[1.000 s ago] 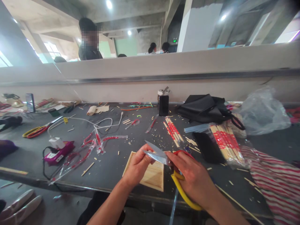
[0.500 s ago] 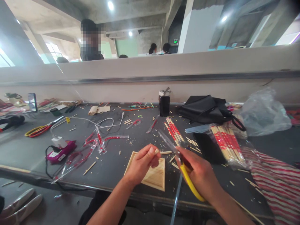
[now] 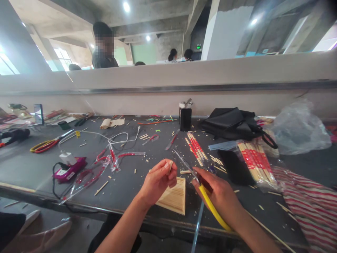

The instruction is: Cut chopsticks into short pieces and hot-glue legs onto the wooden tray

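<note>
Between thumb and fingers, my left hand [image 3: 159, 181] pinches a short piece of wooden stick [image 3: 170, 167]. My right hand [image 3: 219, 189] is wrapped round the yellow handle of a pair of scissors [image 3: 206, 202], whose blades point up and left toward my left hand without touching it. Below and partly behind my left hand lies a small panel of wooden sticks [image 3: 175, 200] with a raised rim, near the table's front edge. A cut stick [image 3: 185, 172] rests on the table between my hands.
Red-wrapped chopsticks [image 3: 196, 147] and a bagged bundle [image 3: 255, 163] lie right, beside a dark phone [image 3: 234, 168]. A black bag [image 3: 231, 121] is behind. Left are a purple power strip [image 3: 68, 169], plastic wrappers [image 3: 113, 160] and other scissors [image 3: 50, 143]. Wood scraps litter the dark table [image 3: 123, 196].
My left hand has turned and risen slightly, and the stick piece now points more upright. The scissors have shifted slightly left, their blades turned to a narrower view.
</note>
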The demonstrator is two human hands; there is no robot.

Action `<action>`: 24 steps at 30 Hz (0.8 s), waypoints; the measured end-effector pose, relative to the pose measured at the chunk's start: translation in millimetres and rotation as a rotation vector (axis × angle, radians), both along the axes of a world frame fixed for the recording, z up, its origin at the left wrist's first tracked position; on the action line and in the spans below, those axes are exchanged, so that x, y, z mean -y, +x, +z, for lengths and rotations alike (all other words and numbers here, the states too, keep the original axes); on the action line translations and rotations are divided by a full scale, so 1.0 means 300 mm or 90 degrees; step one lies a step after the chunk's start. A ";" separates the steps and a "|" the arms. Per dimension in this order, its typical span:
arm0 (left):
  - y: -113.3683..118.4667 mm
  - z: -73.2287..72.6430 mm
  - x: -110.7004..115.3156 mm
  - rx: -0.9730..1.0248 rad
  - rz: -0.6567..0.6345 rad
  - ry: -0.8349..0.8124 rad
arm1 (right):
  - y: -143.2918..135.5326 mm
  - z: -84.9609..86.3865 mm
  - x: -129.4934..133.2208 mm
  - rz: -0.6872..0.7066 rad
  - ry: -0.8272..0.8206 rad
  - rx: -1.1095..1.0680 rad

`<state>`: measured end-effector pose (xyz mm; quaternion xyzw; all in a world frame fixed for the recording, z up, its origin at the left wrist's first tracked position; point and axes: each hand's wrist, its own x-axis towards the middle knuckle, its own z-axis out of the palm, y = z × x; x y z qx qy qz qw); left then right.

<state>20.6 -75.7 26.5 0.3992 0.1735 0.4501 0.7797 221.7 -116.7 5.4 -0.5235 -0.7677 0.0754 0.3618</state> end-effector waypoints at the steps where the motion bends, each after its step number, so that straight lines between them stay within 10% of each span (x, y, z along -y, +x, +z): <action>1: 0.000 -0.001 -0.001 -0.003 0.009 0.011 | 0.001 0.001 0.000 0.002 -0.005 0.001; 24: 0.013 -0.017 -0.003 -0.016 0.070 0.049 | -0.019 0.023 0.010 -0.007 -0.083 0.060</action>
